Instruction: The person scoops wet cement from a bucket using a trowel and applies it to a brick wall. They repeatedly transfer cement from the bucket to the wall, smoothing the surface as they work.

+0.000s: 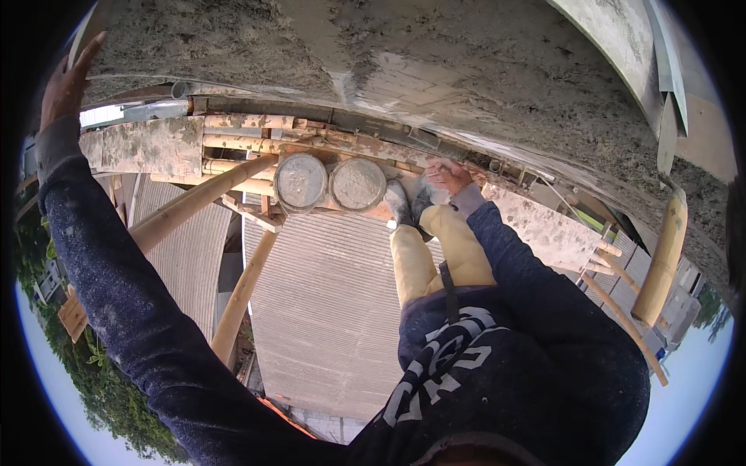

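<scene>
Looks part-done, judging by texture: shows rough grey mortar across most of wall face (497, 58), w/ smoother patch (416, 81) nr middle. Apparently leaves coarse areas unsmoothed; can't rate % complete from one view. Also has grey mix left, in L bucket (301, 183) & R bucket (357, 185), side by side below wall.

Raises L hand (68, 84) to wall's far upper-L end, nr thin pale strip (81, 35), w/ fingers extended; can't tell if gripping strip. Holds R hand (449, 175) low, nr boots (398, 203), w/ fingers part-curled, blurred; can't tell if holding anything. Stands on bamboo scaffold (249, 121).
</scene>
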The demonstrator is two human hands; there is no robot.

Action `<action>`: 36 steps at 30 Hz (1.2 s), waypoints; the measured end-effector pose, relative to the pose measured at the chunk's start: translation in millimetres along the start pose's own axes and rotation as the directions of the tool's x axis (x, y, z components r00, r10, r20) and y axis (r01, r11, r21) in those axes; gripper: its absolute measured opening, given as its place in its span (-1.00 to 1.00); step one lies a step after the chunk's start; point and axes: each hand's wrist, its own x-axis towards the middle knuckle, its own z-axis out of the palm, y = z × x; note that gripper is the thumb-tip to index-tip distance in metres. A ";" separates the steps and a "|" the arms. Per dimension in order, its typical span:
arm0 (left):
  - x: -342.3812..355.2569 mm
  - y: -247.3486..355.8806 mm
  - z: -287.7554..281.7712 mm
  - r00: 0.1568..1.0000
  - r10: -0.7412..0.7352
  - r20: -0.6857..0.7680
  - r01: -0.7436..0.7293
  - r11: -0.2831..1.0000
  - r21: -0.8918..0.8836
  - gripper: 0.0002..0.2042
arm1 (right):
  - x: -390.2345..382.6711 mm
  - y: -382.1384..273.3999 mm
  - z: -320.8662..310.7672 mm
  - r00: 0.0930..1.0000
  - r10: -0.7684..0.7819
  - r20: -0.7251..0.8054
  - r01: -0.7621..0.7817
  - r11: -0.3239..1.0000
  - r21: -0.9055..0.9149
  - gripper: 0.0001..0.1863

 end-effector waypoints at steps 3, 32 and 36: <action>2.1 3.6 2.9 0.998 -0.068 -0.017 0.068 0.996 0.048 -0.03 | -76.1 -86.2 -81.3 0.984 -0.172 0.055 0.123 0.861 0.494 -0.57; -9.6 23.3 -3.0 0.990 -0.135 0.044 0.136 0.990 -0.026 0.11 | -270.0 -207.0 108.0 0.884 -0.466 -0.030 0.439 0.806 0.397 -0.47; -15.5 25.1 -2.3 0.994 -0.108 0.027 0.109 0.993 -0.048 0.13 | -263.8 -168.4 87.4 0.921 -0.388 -0.029 0.388 0.922 -0.017 -0.48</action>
